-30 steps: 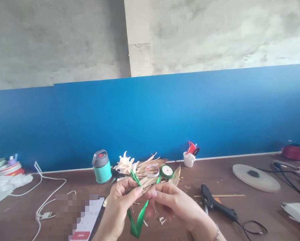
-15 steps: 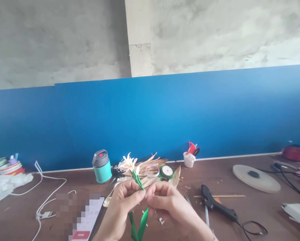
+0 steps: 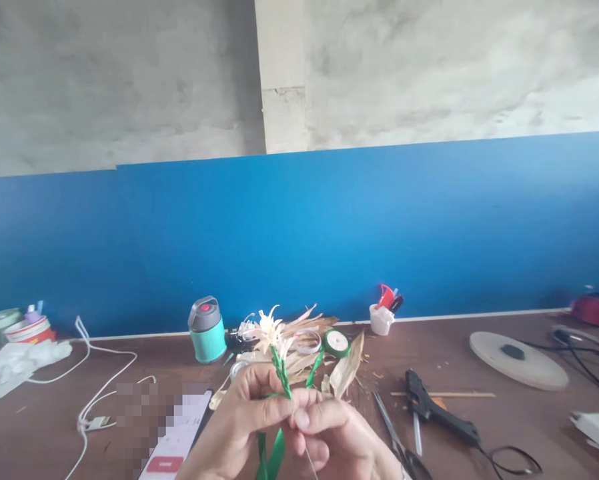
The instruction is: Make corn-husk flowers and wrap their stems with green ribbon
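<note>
My left hand [image 3: 244,417] pinches the green-wrapped stem of a cream flower [image 3: 269,330], thumb against fingers. The flower stands nearly upright, its petals of pale strips spreading above the hand. Fingertips touching the left ones, my right hand [image 3: 337,427] is closed around the lower end of the stem, where a thin wire [image 3: 311,461] comes out below. A loop of green ribbon [image 3: 274,457] hangs under the hands. Behind lie dried husks [image 3: 347,370] and a spool of green ribbon [image 3: 337,342].
On the right are scissors [image 3: 397,433], a black glue gun [image 3: 439,413], a thin stick [image 3: 462,395] and a round lid [image 3: 517,360]. A turquoise flask [image 3: 207,337] and a white cup with tools [image 3: 381,320] stand at the back. Left are a phone [image 3: 179,427] and white cables [image 3: 87,400].
My right hand has turned and its fingers have curled closer at the stem's lower end. The wire now shows below it. The flower stands a little more upright; the scissors are more visible.
</note>
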